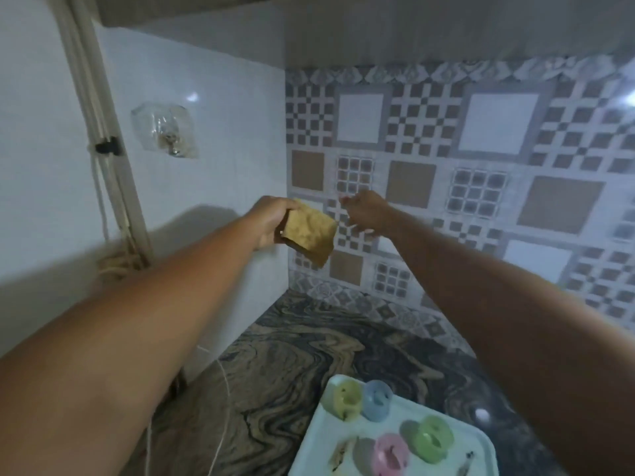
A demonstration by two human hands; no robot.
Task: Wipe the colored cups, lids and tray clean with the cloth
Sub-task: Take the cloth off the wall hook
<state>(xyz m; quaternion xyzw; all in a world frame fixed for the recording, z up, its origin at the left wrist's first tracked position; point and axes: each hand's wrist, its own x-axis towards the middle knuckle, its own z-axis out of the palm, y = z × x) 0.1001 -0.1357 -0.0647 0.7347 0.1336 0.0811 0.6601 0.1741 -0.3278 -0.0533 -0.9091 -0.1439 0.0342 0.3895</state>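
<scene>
1. Cloth (311, 235): yellow and folded. My left hand (271, 221) grips it, fingers curled round its near edge, raised in front of the wall corner and well above the counter.
2. Right hand (366, 211): raised just beside the cloth and apart from it. Its fingertips point toward the cloth, but it is too blurred for me to tell whether the fingers are closed or loose.
3. Behind the hands, a patterned tile wall (481, 166) of grey and brown squares meets a plain white tile wall (206, 166) at the corner.
4. On the white wall is a clear stick-on hook (165, 134). Left of it, pale pipes (92, 97) run down the wall, held by a black clip (108, 146).
5. Below is a marbled countertop (292, 355), with a thin white cord (220, 424) trailing across its left side.
6. A pale tray (318, 438) sits on the counter at the lower right, partly under my right forearm.
7. On the tray, the yellow cup (347, 398) and blue cup (377, 400) touch at the far corner. The green cup (432, 439) and pink cup (391, 455) sit nearer me.
8. Brown smudges (340, 453) mark the tray floor beside the pink cup and near the right rim.
</scene>
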